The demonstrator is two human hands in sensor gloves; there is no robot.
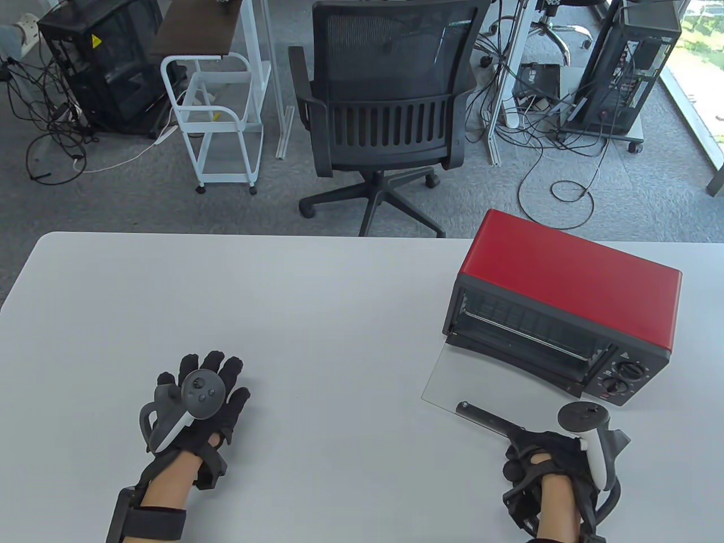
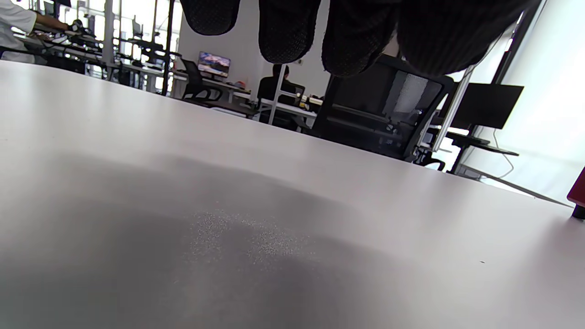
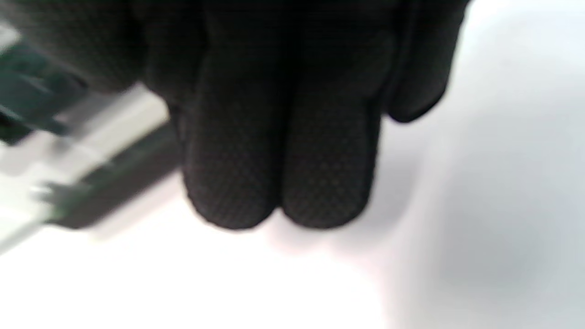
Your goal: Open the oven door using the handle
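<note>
A red toaster oven (image 1: 571,283) stands at the right of the white table (image 1: 283,317). Its glass door (image 1: 481,379) lies swung down, flat above the table, with the rack inside showing. My right hand (image 1: 537,452) grips the right end of the black door handle (image 1: 481,417). In the right wrist view my gloved fingers (image 3: 283,137) curl over the blurred handle (image 3: 114,183). My left hand (image 1: 198,396) rests flat on the table at the left, fingers spread, holding nothing. Its fingertips (image 2: 343,32) hang in at the top of the left wrist view.
The oven's two knobs (image 1: 625,379) sit at its front right. A corner of the oven (image 2: 578,196) shows at the right edge of the left wrist view. A black office chair (image 1: 384,107) stands beyond the table's far edge.
</note>
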